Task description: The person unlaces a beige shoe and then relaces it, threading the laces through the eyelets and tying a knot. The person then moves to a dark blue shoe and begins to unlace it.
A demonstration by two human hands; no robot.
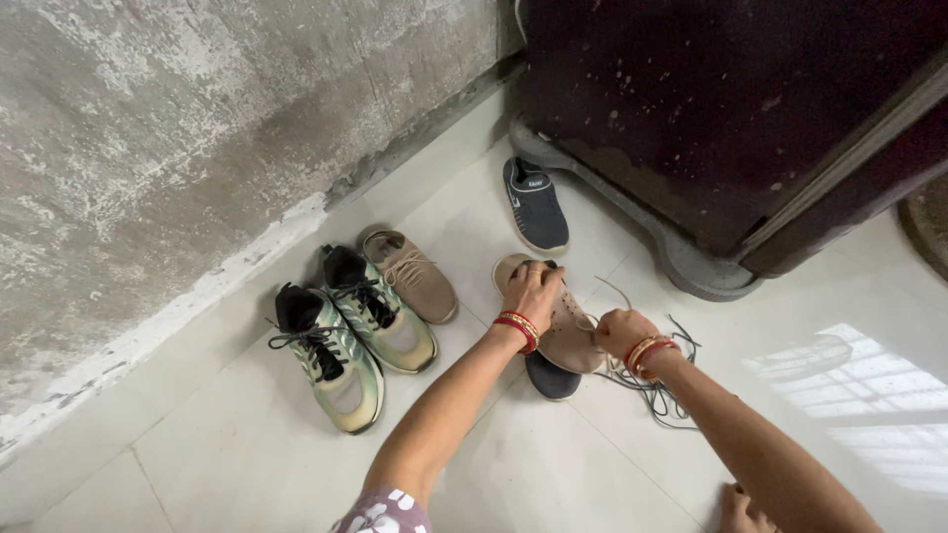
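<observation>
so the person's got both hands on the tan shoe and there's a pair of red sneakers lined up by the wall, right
Not quite: the pair by the wall is green, not red. The head view shows the left hand and right hand on the tan shoe, and the two green sneakers with black laces side by side near the wall.

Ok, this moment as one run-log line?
left hand: holding tan shoe | right hand: gripping its lace | green sneakers: beside

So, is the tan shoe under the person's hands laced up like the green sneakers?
No: the tan shoe has no lace through it, and loose laces lie on the floor beside the right hand, unlike the green sneakers.
</observation>
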